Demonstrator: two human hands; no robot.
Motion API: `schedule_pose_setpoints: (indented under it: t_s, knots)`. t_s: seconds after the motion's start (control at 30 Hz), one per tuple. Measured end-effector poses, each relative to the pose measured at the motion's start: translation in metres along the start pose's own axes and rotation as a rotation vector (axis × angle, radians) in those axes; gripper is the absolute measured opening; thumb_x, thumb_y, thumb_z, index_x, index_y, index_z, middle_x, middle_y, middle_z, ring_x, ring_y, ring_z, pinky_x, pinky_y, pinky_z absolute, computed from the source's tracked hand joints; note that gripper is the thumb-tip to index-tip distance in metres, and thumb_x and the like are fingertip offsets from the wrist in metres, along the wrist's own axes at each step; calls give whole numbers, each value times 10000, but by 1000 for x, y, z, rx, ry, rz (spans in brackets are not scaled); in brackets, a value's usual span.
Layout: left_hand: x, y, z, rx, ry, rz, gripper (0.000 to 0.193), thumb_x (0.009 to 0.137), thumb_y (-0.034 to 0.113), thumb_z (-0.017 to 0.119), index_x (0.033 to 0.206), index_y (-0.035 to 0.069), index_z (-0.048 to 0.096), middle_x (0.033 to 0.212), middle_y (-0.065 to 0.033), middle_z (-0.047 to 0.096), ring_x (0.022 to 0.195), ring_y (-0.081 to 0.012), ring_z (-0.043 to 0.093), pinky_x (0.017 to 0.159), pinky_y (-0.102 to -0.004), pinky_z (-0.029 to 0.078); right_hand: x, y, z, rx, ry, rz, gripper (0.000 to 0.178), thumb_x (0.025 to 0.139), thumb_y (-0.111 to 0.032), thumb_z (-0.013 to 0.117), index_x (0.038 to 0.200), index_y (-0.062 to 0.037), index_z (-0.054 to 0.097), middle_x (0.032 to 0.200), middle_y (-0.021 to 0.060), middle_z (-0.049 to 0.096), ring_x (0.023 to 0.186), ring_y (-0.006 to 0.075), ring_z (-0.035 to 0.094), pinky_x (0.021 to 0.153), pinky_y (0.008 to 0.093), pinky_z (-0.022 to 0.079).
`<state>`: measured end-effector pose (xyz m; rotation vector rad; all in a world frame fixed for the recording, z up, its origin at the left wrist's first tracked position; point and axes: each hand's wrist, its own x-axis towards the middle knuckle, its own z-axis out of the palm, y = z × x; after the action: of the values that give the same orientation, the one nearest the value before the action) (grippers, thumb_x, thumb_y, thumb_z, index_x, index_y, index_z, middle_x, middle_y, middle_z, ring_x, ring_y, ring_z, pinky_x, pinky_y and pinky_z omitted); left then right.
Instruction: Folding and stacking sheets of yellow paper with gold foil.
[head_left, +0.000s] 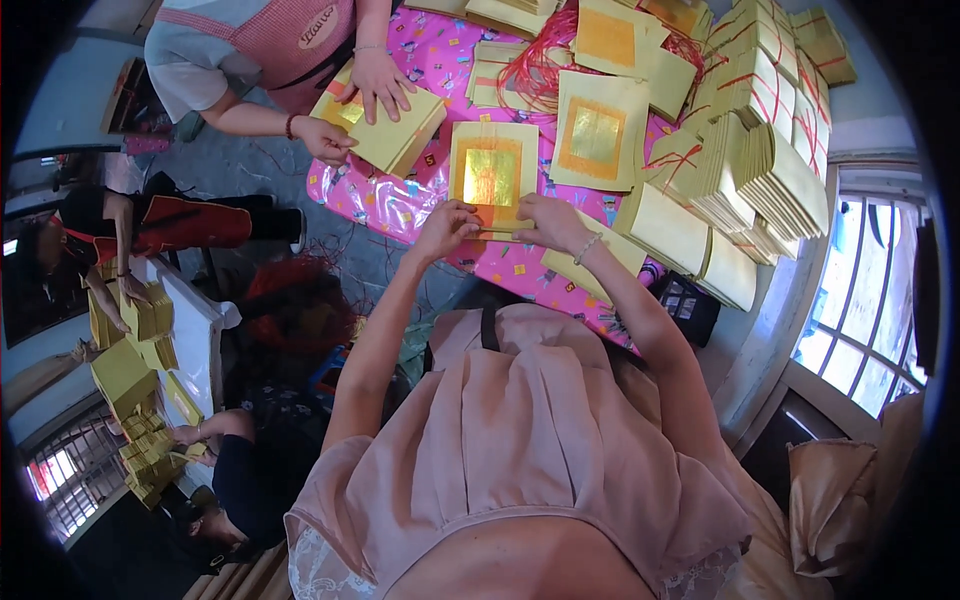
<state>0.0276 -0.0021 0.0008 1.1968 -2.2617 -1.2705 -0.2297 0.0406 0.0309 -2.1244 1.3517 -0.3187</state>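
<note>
In front of me on the pink table lies a stack of yellow joss paper [490,150] with a square of gold foil on an orange patch. Thin reddish lines, like string, run across its middle. At its near left corner is my left hand [447,228], fingertips pinched together. My right hand [555,222] is closed at the near right corner, thumb and fingers curled. What lies between the fingertips is too fine to make out. Right of the stack lies another gold-foil sheet bundle [592,130]. A plain yellow bundle [600,258] sits partly under my right forearm.
Tied paper stacks [770,90] pile high at the right, beside a barred window [865,290]. Red string [540,72] lies tangled at the back of the patterned table [390,210]. Across the corner, a co-worker's hands [375,85] rest on a paper block [395,135]. Others work at a white table [190,310].
</note>
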Motion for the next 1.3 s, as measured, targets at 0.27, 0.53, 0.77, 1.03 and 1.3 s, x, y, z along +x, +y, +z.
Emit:
schedule_pose_setpoints:
  t_s: [0.27, 0.53, 0.77, 1.03, 1.3]
  knots:
    - [-2, 0, 2, 14, 44, 24, 90, 797, 143, 663, 861, 87, 691, 994, -89, 613, 1020, -283, 542, 905, -385, 424, -1, -8, -3, -27, -15, 46, 300, 735, -282, 701, 897, -42, 621, 925, 87, 570, 857, 285, 601, 724, 390, 500]
    - [-6, 11, -4, 90, 50, 59, 144, 815, 171, 638, 896, 52, 648, 972, -109, 608, 956, -311, 538, 859, -390, 422, 7, 0, 13, -125, 91, 24, 152, 761, -160, 604, 879, -66, 590, 850, 108, 584, 768, 306, 624, 645, 422, 513]
    - [-11, 18, -28, 125, 103, 139, 437, 698, 82, 723, 1108, 69, 572, 1124, -108, 588, 1071, -308, 529, 937, -377, 427, 10, 6, -9, 41, 110, 62, 151, 769, -168, 565, 867, -54, 573, 785, 150, 629, 702, 333, 623, 612, 448, 497]
    - [22, -12, -28, 52, 154, 192, 425, 602, -85, 590, 1013, 23, 593, 1031, -132, 601, 1002, -331, 542, 862, -373, 469, 9, 20, -8, 251, 158, 66, 237, 763, -186, 629, 958, -53, 603, 901, 139, 619, 814, 317, 621, 717, 402, 511]
    - [36, -11, -19, -42, 343, 39, 220, 847, 157, 607, 1014, 22, 557, 825, -158, 586, 798, -305, 607, 669, -374, 487, 17, 40, -7, 173, 278, 10, 241, 788, -210, 656, 918, -14, 600, 991, 134, 596, 972, 306, 573, 840, 393, 480]
